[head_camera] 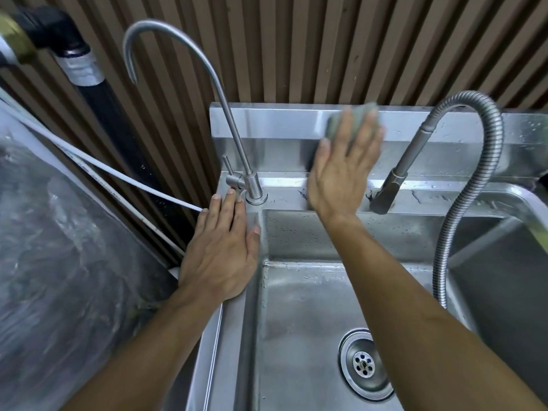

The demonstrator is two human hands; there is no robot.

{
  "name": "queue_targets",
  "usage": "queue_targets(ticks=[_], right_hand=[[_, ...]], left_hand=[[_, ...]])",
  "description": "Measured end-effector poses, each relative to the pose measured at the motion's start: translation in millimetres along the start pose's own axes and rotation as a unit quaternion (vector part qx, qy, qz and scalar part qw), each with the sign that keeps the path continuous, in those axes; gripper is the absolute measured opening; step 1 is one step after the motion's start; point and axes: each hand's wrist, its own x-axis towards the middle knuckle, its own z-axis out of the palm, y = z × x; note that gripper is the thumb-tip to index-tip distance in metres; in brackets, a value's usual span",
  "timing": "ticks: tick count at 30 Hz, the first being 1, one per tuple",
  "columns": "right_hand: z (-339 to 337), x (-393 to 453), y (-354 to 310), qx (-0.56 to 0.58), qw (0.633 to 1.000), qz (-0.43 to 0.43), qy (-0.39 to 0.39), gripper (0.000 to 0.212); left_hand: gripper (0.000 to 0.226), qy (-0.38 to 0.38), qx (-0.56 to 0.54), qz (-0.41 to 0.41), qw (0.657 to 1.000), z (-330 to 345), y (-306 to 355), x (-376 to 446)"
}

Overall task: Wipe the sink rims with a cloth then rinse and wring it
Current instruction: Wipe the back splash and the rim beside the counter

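Note:
A stainless steel sink [237, 336] fills the lower middle, with a drain [364, 364] in its basin. My right hand [344, 164] lies flat against the sink's upright back panel [272, 129], pressing a grey-green cloth [335, 121] onto it; most of the cloth is hidden under the fingers. My left hand [222, 247] rests flat with fingers apart on the sink's left rim, just in front of the slim faucet's base, and holds nothing.
A tall gooseneck faucet [231, 123] rises at the back left corner. A pull-out sprayer [394, 179] on a coiled metal hose [444, 247] hangs at the right. A white tube [118, 176], a black pipe and plastic sheeting [59, 262] lie to the left. A slatted wall stands behind.

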Motion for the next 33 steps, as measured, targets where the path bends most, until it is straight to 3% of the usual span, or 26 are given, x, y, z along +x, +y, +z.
queue_targets(ticks=[2,3,5,7,9,11,13,15,17,19,21,23,24,26,29,31,33], right_hand=[[-1.9,3.6,-3.8,0.022,0.996,0.088,0.013,0.060],[-0.2,3.3,-13.9,0.022,0.996,0.090,0.012,0.062],[6.8,-6.0,-41.6,0.003,1.000,-0.003,-0.020,0.063],[12.7,-13.9,-54.9,-0.006,0.985,-0.163,-0.063,0.058],[12.7,-7.7,-38.8,-0.002,0.969,-0.239,-0.059,0.052],[4.6,1.0,-9.4,-0.010,0.985,-0.171,-0.027,0.052],[-6.8,10.7,9.8,0.024,0.999,0.005,0.030,0.054],[-10.3,22.4,3.2,0.109,0.976,0.165,0.094,0.054],[-7.4,28.9,-26.4,0.164,0.946,0.257,0.111,0.055],[-1.3,18.0,-56.7,0.148,0.962,0.210,0.088,0.056],[6.1,-8.1,-71.2,0.104,0.994,0.032,0.011,0.054],[12.2,-16.0,-55.0,0.090,0.992,-0.078,-0.032,0.052],[11.5,-11.5,-42.0,0.082,0.994,-0.075,-0.022,0.052],[4.0,5.4,-18.2,0.076,0.995,0.042,0.052,0.053],[-6.4,31.5,-5.7,0.178,0.933,0.262,0.168,0.054],[-9.1,34.6,-21.6,0.243,0.900,0.310,0.185,0.055],[-6.6,20.7,-48.8,0.259,0.910,0.280,0.161,0.053]], left_hand=[[0.080,-0.003,0.009,0.006,1.000,0.0,0.1,2.4],[0.079,-0.005,0.011,0.008,1.000,-0.2,0.1,3.9],[0.077,-0.008,0.012,0.008,1.000,-0.1,-1.0,5.7],[0.076,-0.006,0.006,0.010,1.000,-0.2,-2.1,5.3],[0.074,-0.005,-0.004,0.012,1.000,-1.2,-1.8,4.7],[0.074,-0.006,-0.004,0.013,1.000,-2.2,-0.9,6.0],[0.077,-0.003,0.000,0.013,1.000,-2.9,0.0,6.4],[0.079,-0.003,0.000,0.011,1.000,-3.1,0.5,5.7],[0.077,-0.006,-0.004,0.008,1.000,-2.8,1.0,6.0],[0.075,-0.008,-0.007,0.005,1.000,-3.0,0.9,6.6],[0.075,-0.013,-0.013,0.005,1.000,-3.0,0.2,7.1],[0.075,-0.011,-0.018,0.006,1.000,-2.7,-1.0,7.0],[0.075,-0.009,-0.018,0.006,1.000,-2.5,-1.7,6.9],[0.075,-0.009,-0.019,0.008,1.000,-2.4,-1.8,7.3],[0.075,-0.011,-0.022,0.009,1.000,-1.7,-2.2,7.2],[0.075,-0.012,-0.020,0.009,1.000,-1.7,-2.0,7.7],[0.075,-0.011,-0.022,0.007,1.000,-1.1,-1.8,8.3]])
